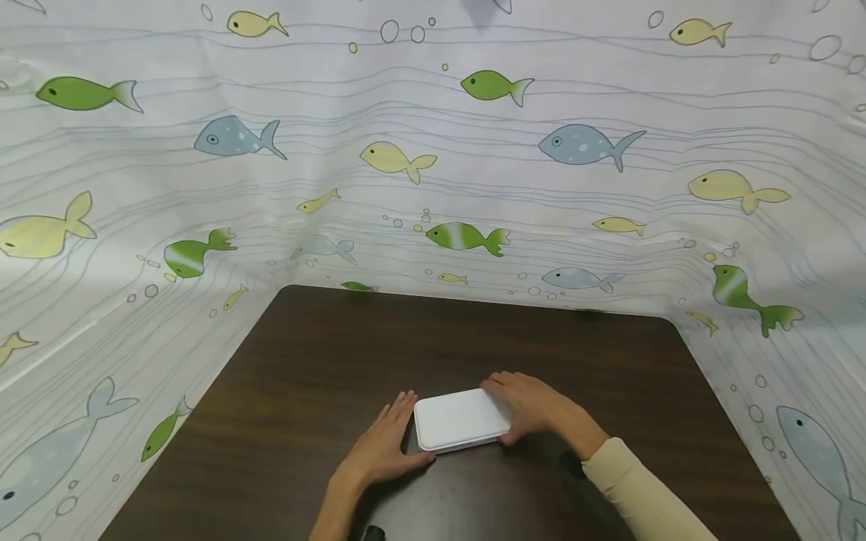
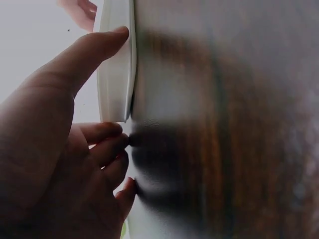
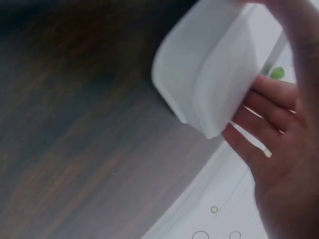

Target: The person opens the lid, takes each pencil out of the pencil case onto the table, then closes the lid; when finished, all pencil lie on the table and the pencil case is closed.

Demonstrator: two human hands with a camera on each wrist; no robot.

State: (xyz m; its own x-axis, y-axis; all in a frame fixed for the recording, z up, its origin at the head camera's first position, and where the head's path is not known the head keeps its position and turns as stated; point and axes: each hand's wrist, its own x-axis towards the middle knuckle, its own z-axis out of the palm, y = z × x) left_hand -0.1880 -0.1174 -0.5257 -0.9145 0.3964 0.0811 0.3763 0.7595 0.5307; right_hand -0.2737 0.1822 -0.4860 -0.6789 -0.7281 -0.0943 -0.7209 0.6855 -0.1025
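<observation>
A flat white rectangular case (image 1: pixel 461 421) with rounded corners lies on the dark table, slightly slanted in the head view. A seam separates its upper and lower parts, visible at its end (image 3: pixel 202 74) in the right wrist view. My right hand (image 1: pixel 531 406) grips its right end, thumb on the near side and fingers at the far edge. My left hand (image 1: pixel 382 443) is at the left end. Its thumb touches the near side (image 2: pixel 115 74), while the other fingers extend fairly straight beside the end, close to the tabletop. The case's contents, if any, are hidden.
The dark wood-grain table (image 1: pixel 325 353) extends around the case. A white curtain (image 1: pixel 433 180) printed with fish and bubbles surrounds its back and sides. Small black objects sit at the left wrist (image 1: pixel 374 533) and right wrist (image 1: pixel 571 463).
</observation>
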